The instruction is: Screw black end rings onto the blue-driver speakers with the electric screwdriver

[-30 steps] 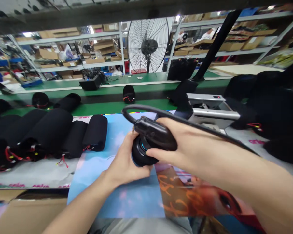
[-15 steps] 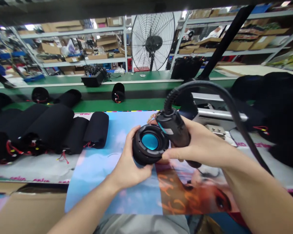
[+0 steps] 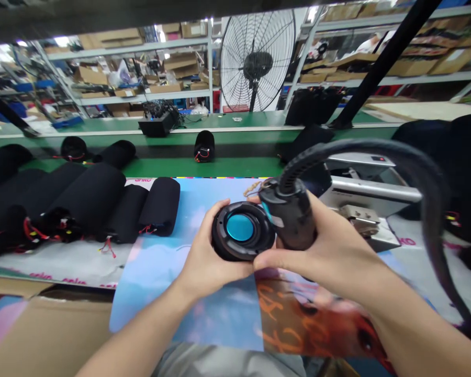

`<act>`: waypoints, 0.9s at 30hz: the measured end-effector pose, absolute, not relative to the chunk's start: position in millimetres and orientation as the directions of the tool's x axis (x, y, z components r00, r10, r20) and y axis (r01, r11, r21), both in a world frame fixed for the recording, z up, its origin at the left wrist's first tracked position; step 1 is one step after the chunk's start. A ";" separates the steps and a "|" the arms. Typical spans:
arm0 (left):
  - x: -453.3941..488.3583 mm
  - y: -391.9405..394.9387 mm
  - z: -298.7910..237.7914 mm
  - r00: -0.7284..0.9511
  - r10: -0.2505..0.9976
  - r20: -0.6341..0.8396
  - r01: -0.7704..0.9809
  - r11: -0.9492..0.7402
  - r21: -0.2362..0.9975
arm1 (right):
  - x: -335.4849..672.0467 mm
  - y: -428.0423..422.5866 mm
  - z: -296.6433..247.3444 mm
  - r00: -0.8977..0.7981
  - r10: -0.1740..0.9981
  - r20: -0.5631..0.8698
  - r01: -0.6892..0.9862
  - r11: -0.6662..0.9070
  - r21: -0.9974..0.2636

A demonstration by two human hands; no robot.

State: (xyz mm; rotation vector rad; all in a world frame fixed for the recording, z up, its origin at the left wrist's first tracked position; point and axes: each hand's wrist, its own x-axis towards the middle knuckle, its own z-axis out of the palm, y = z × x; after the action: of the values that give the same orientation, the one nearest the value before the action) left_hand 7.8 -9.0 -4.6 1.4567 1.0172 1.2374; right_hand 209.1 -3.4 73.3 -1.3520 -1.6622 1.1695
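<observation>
My left hand (image 3: pixel 209 257) is wrapped round a black cylindrical speaker (image 3: pixel 224 246), whose round end with a shiny blue disc faces up toward me. In my right hand (image 3: pixel 329 243) is a black electric screwdriver (image 3: pixel 292 214) with a thick cable (image 3: pixel 380 146) curving off its top end to the right. The right thumb and fingertips also touch the speaker's right side. Whatever is at the screwdriver's lower end is hidden by the hand. Beneath both hands lies a printed poster sheet (image 3: pixel 157 293), blue on the left and orange-brown on the right.
Several black fabric-covered cylinders (image 3: pixel 160 207) with red wires lie at the left. A metal fixture (image 3: pixel 372 188) stands at the right, beside dark cylinders (image 3: pixel 459 152). Behind are a green bench (image 3: pixel 165 167), a black box (image 3: pixel 157 124), a large fan (image 3: pixel 255 65) and shelves with cartons.
The speaker's face has turned slightly in my hands, with both hands still round it. The screwdriver and its cable have shifted right in view, and the camera view has shifted a little.
</observation>
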 end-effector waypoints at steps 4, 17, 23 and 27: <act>8.8 -10.9 -2.4 0.153 0.964 0.217 -0.018 -0.217 0.976 | 205.2 0.7 70.8 -0.216 0.976 0.013 0.476 0.117 -0.871; 8.7 -13.4 0.0 0.182 0.955 0.233 -0.112 -0.215 0.970 | 211.7 -5.2 64.6 -0.202 0.976 -0.087 0.548 0.039 -0.836; 9.1 -12.1 -2.5 0.191 0.947 0.258 -0.146 -0.232 0.962 | 200.0 -13.0 72.9 -0.127 0.988 -0.086 0.618 0.011 -0.786; 8.1 -11.6 -4.1 0.212 0.935 0.285 -0.176 -0.250 0.952 | 194.8 -19.3 78.8 -0.031 1.000 0.002 0.635 0.021 -0.772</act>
State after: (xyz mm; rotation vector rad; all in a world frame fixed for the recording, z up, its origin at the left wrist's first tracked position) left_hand 8.1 -11.6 -4.1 1.3938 0.7833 1.2866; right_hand 194.8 -19.3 78.8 -1.6720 -1.7265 0.8129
